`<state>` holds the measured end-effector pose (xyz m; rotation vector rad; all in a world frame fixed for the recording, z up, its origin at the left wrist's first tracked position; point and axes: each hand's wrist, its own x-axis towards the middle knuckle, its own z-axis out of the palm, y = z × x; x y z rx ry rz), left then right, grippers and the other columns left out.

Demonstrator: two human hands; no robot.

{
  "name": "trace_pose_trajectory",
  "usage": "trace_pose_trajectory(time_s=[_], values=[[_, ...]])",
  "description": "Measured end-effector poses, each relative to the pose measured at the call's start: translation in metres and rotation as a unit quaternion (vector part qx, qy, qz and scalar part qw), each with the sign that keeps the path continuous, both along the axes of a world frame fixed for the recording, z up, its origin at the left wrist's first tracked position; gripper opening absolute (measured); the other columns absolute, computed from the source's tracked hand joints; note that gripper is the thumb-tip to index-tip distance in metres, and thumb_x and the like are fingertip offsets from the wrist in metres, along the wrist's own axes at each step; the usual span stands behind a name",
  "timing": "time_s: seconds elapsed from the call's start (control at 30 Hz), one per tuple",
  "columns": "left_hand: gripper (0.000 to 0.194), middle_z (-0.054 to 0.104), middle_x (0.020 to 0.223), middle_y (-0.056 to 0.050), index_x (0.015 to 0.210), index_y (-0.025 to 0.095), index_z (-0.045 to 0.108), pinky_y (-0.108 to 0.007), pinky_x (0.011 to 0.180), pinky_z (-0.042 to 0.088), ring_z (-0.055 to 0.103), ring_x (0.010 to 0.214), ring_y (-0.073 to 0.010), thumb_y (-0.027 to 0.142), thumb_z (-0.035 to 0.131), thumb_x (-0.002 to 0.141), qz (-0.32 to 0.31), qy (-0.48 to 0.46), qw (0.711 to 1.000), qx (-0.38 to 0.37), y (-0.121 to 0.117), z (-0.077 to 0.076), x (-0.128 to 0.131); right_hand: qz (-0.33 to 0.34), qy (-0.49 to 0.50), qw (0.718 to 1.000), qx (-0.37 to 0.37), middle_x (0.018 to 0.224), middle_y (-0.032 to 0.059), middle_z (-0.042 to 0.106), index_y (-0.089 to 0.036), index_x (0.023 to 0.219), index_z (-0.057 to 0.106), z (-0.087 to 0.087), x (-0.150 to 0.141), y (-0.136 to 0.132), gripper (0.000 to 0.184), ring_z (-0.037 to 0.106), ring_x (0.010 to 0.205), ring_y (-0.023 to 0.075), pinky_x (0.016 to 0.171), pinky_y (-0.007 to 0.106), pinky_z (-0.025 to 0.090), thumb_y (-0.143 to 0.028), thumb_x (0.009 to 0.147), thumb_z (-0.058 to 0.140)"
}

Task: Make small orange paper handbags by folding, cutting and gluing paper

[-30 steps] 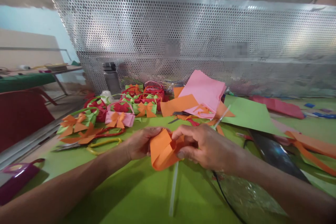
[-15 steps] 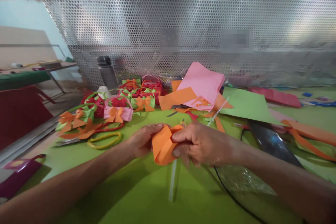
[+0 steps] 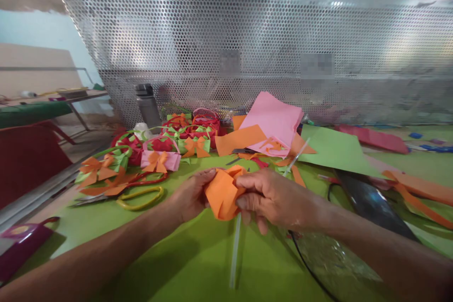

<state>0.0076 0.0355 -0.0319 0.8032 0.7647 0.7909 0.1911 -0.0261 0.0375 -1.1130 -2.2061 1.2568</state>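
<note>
A folded piece of orange paper (image 3: 222,194), shaped like a small pouch, is held up between my two hands above the green tabletop (image 3: 177,264). My left hand (image 3: 194,193) grips its left side, the thumb along the upper edge. On the right, my right hand (image 3: 272,198) pinches the paper's edge between thumb and forefinger. Below the paper, a clear glue stick (image 3: 235,255) points toward me; what it joins is hidden behind the paper and hand.
Scissors with yellow and red handles (image 3: 141,198) lie left, near small paper bags with bows (image 3: 161,161). A grey bottle (image 3: 147,106) stands behind them. Pink sheets (image 3: 271,120), a green sheet (image 3: 336,151), a dark phone-like slab (image 3: 371,203) and a black cable (image 3: 307,264) occupy the right.
The orange paper has turned slightly in my hands, and its folds look more closed up. My right fingers have shifted a little along its edge. The whole view has tilted up slightly.
</note>
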Motion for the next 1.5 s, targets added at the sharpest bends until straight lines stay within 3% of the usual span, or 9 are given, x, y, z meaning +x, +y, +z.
trace_pose_trajectory(time_s=[0.17,0.47,0.57,0.67,0.77,0.97,1.1,1.2,1.5], values=[[0.021,0.066,0.073,-0.006,0.089,0.013,0.061,-0.028,0.058,0.049,0.062,0.062,-0.0171,0.030,0.058,0.078,0.001,0.035,0.999,0.036,-0.002,0.000,0.001,-0.003,-0.009,1.000,0.010,0.064,-0.0025,0.058,-0.018,0.075,0.049,-0.002,-0.001,0.000,0.011,0.054,0.046,0.0067,0.043,0.016,0.039,-0.018,0.085,0.044],[0.037,0.064,0.083,-0.004,0.101,0.016,0.062,-0.021,0.056,0.044,0.058,0.074,-0.0160,0.028,0.071,0.067,0.041,0.202,0.955,0.213,0.014,0.012,-0.011,-0.051,-0.206,0.949,0.232,0.053,-0.0056,0.039,-0.018,0.061,0.042,-0.004,0.002,0.011,0.020,0.030,0.049,0.0078,0.047,0.023,0.020,-0.013,0.079,0.051],[0.042,0.064,0.101,-0.003,0.102,0.019,0.065,-0.022,0.067,0.045,0.057,0.080,-0.0143,0.016,0.072,0.061,0.050,0.244,0.923,0.295,0.012,0.036,-0.017,-0.035,-0.230,0.943,0.239,0.054,-0.0051,0.039,-0.017,0.064,0.048,-0.009,0.005,0.018,0.016,0.030,0.050,0.0082,0.049,0.023,0.020,-0.012,0.079,0.051],[0.042,0.058,0.121,-0.004,0.110,0.025,0.064,-0.024,0.065,0.047,0.059,0.079,-0.0148,0.018,0.065,0.069,-0.025,0.351,0.811,0.468,0.002,0.061,-0.024,0.004,-0.230,0.947,0.225,0.057,-0.0033,0.046,-0.016,0.066,0.052,-0.011,0.005,0.020,0.014,0.036,0.053,0.0084,0.051,0.022,0.023,-0.010,0.078,0.050],[0.046,0.054,0.130,-0.002,0.110,0.028,0.065,-0.024,0.076,0.046,0.053,0.109,-0.0224,0.014,0.068,0.066,-0.036,0.368,0.773,0.515,-0.006,0.074,-0.031,0.019,-0.231,0.946,0.225,0.059,-0.0022,0.048,-0.016,0.067,0.053,-0.013,0.005,0.019,0.014,0.038,0.054,0.0090,0.052,0.022,0.024,-0.010,0.079,0.049],[0.039,0.063,0.118,-0.005,0.099,0.028,0.071,-0.022,0.060,0.048,0.065,0.072,-0.0172,0.010,0.070,0.064,-0.111,0.347,0.770,0.523,-0.012,0.070,-0.032,0.016,-0.216,0.947,0.236,0.055,-0.0038,0.043,-0.017,0.067,0.052,-0.017,0.007,0.021,0.014,0.036,0.052,0.0090,0.050,0.022,0.023,-0.012,0.080,0.047],[0.017,0.069,0.070,-0.002,0.081,0.021,0.073,-0.017,0.043,0.040,0.059,0.047,-0.0115,0.014,0.059,0.075,-0.236,0.328,0.792,0.458,-0.018,0.063,-0.018,0.014,-0.213,0.954,0.209,0.057,-0.0037,0.045,-0.017,0.071,0.054,-0.013,0.004,0.016,0.011,0.037,0.052,0.0086,0.050,0.022,0.023,-0.012,0.079,0.048],[0.014,0.058,0.045,0.003,0.074,0.019,0.070,-0.015,0.039,0.033,0.053,0.037,-0.0087,0.018,0.056,0.078,-0.250,0.356,0.815,0.383,-0.021,0.058,-0.011,0.018,-0.224,0.953,0.204,0.058,-0.0036,0.045,-0.016,0.069,0.053,-0.009,0.000,0.013,0.012,0.036,0.052,0.0083,0.050,0.022,0.023,-0.012,0.080,0.048],[0.018,0.062,0.045,0.001,0.062,0.019,0.059,-0.017,0.042,0.042,0.055,0.038,-0.0106,0.030,0.059,0.077,-0.260,0.332,0.855,0.301,-0.021,0.051,-0.005,0.004,-0.211,0.960,0.183,0.059,-0.0025,0.054,-0.017,0.075,0.055,-0.010,0.005,0.018,0.012,0.045,0.053,0.0090,0.050,0.022,0.025,-0.008,0.076,0.047]])
